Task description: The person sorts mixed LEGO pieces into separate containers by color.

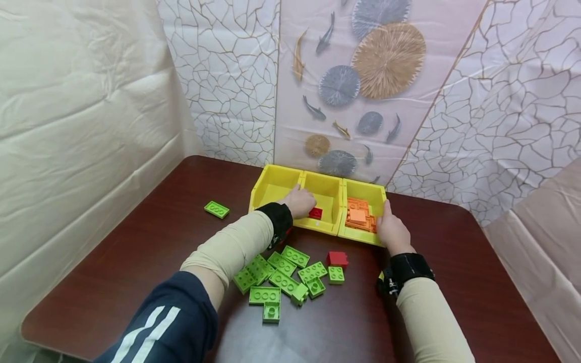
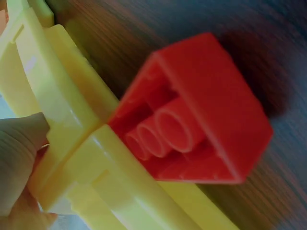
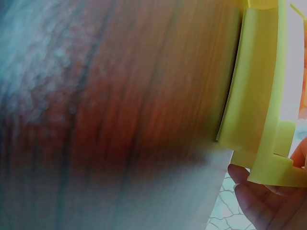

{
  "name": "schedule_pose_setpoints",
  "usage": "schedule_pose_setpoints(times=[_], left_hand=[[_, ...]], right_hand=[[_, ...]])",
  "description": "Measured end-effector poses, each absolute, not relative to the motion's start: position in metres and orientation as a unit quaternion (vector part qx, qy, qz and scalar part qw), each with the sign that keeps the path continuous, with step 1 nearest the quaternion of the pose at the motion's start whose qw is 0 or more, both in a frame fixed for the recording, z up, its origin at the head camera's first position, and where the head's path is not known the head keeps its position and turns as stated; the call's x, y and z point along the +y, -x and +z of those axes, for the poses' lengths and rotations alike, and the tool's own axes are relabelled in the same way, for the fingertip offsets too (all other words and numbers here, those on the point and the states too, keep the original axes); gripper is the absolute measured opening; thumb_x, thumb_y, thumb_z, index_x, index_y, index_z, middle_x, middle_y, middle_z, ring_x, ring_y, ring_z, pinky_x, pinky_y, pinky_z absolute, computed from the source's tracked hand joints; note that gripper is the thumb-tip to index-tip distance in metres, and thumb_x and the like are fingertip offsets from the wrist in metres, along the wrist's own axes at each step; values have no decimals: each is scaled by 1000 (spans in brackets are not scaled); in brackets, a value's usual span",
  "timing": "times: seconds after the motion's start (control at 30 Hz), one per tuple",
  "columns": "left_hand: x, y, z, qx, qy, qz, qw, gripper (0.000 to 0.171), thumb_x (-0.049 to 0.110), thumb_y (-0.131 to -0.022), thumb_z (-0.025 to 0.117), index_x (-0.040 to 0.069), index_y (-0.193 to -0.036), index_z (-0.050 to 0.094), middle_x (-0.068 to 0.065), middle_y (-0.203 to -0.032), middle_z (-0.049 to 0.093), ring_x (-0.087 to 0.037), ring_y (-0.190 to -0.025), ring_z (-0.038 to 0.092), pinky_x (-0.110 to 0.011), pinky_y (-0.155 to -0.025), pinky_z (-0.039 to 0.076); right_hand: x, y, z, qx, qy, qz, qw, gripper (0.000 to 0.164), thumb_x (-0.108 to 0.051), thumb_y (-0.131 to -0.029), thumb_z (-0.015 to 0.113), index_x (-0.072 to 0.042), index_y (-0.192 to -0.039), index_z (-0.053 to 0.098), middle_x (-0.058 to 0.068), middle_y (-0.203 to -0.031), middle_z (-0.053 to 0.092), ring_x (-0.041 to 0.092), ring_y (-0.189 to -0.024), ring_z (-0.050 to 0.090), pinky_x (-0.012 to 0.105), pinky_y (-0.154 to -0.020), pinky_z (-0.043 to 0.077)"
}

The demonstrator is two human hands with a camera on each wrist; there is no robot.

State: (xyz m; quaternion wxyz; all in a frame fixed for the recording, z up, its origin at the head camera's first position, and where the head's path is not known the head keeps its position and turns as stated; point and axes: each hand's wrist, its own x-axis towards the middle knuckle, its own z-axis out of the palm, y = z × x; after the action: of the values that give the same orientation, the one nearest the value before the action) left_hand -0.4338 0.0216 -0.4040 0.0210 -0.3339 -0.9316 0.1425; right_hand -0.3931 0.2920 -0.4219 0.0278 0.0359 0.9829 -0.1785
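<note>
Centrally, the left hand (image 1: 300, 202) grips yellow bins (image 1: 324, 187) where two join; the right hand (image 1: 394, 231) (farther right) holds their end.

No lettering, number, brand or sign can be read in any view.

Dark red-brown desk (image 1: 159, 252) with wood grain and rounded corners, seen from its near side. Toward the far edge: three yellow bins (image 1: 360, 235) standing side by side in a row. Middle: a loose cluster of green blocks (image 1: 283, 282) of several sizes, some touching or overlapping. Right of the cluster: a red block (image 1: 338, 259), just behind a small green block (image 1: 336, 275). Left of the bins: a lone green block (image 1: 216, 209), well apart. Close to the bins' near side: another red block (image 2: 201, 115), hollow underside exposed; contact with the bins cannot be judged.
</note>
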Motion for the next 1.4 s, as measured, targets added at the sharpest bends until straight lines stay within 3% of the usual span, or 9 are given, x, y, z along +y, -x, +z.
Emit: schedule_pose_setpoints(times=[0.37, 0.53, 0.63, 0.7, 0.83, 0.97, 1.03, 1.23, 1.4], left_hand=[[28, 424, -379, -940, 313, 107, -86, 26, 5, -95, 47, 14, -80, 65, -2, -82, 66, -20, -93, 59, -55, -107, 13], [21, 422, -379, -939, 321, 79, -97, 30, 1, -96, 43, 16, -105, 68, 0, -100, 67, -17, -99, 58, -55, -107, 10], [16, 420, -382, -933, 346, 73, -64, 36, 2, -96, 43, 19, -121, 62, 3, -116, 63, -17, -110, 55, -55, -106, 16], [10, 417, -384, -924, 371, 84, -28, 36, 4, -96, 42, 21, -121, 62, 3, -116, 62, -16, -110, 55, -49, -103, 25], [-8, 400, -385, -898, 422, 104, 68, 26, 8, -95, 46, 19, -107, 66, 1, -100, 60, -16, -94, 55, -36, -84, 41], [-29, 379, -390, -873, 452, 85, 160, 13, 12, -91, 53, 12, -91, 66, -2, -83, 56, -20, -77, 54, -34, -68, 44], [-37, 369, -396, -879, 437, 78, 176, 11, 18, -90, 56, 11, -86, 64, -3, -79, 55, -20, -71, 55, -33, -63, 45], [-43, 355, -412, -937, 315, 114, 93, 31, 46, -87, 58, 15, -88, 60, 1, -76, 56, -15, -65, 56, -33, -51, 45], [-44, 352, -419, -949, 288, 114, 48, 26, 43, -84, 62, 17, -84, 61, 5, -68, 55, -13, -60, 56, -34, -48, 44]], right_hand=[[290, 391, -421, 983, -41, -175, 19, 62, -20, -100, 27, -6, -147, -11, 33, -117, 50, 35, -84, 55, 43, -63, 41], [287, 391, -422, 983, -40, -178, 15, 61, -19, -100, 27, -5, -147, -9, 32, -114, 52, 34, -81, 56, 42, -61, 41], [286, 392, -423, 982, -44, -180, 22, 62, -20, -100, 28, -6, -147, -11, 31, -113, 52, 34, -80, 55, 42, -61, 40], [286, 392, -423, 982, -46, -181, 26, 62, -20, -101, 27, -7, -147, -12, 31, -113, 52, 33, -79, 55, 41, -61, 40], [286, 391, -422, 982, -43, -182, 27, 63, -20, -100, 28, -6, -147, -12, 32, -112, 53, 33, -78, 55, 41, -61, 40], [288, 390, -420, 983, -39, -179, 23, 63, -20, -100, 28, -5, -146, -12, 32, -111, 53, 34, -77, 55, 41, -59, 41], [289, 390, -419, 983, -39, -178, 21, 63, -21, -100, 28, -6, -146, -12, 33, -112, 52, 34, -77, 55, 41, -59, 40], [292, 393, -421, 983, -39, -179, 14, 63, -21, -100, 28, -6, -146, -13, 34, -116, 49, 34, -77, 53, 42, -61, 40], [289, 394, -425, 984, -36, -176, 19, 63, -21, -100, 26, -6, -146, -13, 35, -119, 47, 36, -82, 54, 44, -62, 41]])
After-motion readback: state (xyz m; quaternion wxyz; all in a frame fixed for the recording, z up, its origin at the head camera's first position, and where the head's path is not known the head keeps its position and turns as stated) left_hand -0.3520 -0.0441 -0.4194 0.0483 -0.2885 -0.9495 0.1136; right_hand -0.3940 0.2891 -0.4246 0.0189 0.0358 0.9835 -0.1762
